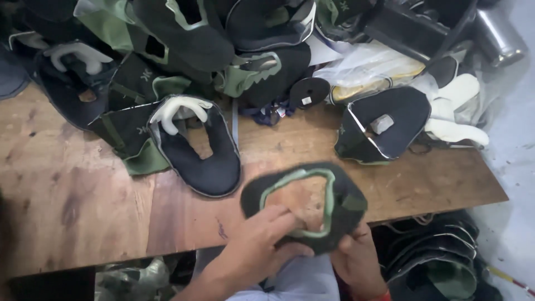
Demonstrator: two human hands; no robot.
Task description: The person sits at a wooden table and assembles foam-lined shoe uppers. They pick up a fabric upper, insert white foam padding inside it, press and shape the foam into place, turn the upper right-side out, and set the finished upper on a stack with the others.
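Two hands hold one dark shoe upper (304,206) with a green-trimmed opening, just over the worktop's (83,206) near edge. Your left hand (253,245) has its grip clenched on the rim, fingers inside the opening; your right hand (356,259) pinches the lower right side. Keep both grips firm and the trim taut, well apart from the pile of uppers (184,83) along the far edge.

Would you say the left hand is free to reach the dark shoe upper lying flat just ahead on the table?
Probably not yet: the left hand grips the green-edged piece; bare table lies before the shoe upper.
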